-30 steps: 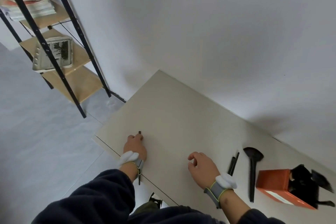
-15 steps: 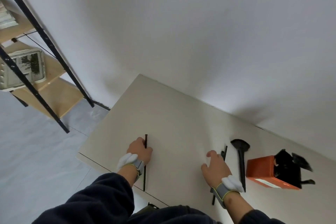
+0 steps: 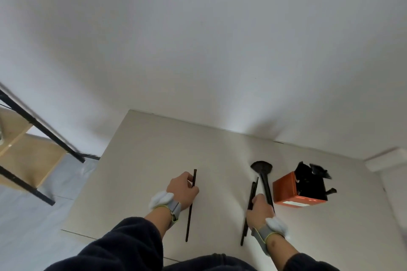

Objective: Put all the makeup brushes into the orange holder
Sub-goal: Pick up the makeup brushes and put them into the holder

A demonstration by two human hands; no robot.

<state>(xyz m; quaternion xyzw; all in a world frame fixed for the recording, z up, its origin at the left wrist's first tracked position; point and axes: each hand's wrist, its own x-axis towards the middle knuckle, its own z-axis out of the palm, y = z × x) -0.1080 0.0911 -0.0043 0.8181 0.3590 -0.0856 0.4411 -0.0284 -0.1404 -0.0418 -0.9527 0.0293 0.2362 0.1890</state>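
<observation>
The orange holder [image 3: 286,187] stands at the right of the beige table [image 3: 154,152], with several black brush heads sticking out of its top. My left hand [image 3: 181,189] is closed on a thin black makeup brush [image 3: 191,204] that points away from me. My right hand [image 3: 261,207] rests on the handles of two thin black brushes [image 3: 251,191] and of a wide fan-headed black brush [image 3: 262,169] lying just left of the holder. How firmly the fingers grip them is hard to tell.
A black-framed wooden shelf [image 3: 26,154] stands on the floor to the left, past the table's left edge. A white wall [image 3: 198,39] rises directly behind the table. A white object [image 3: 387,160] sits at the far right edge.
My left hand has carried its thin brush rightward over the table. My right hand has moved right and settled onto the brush handles beside the holder. The view has swung right.
</observation>
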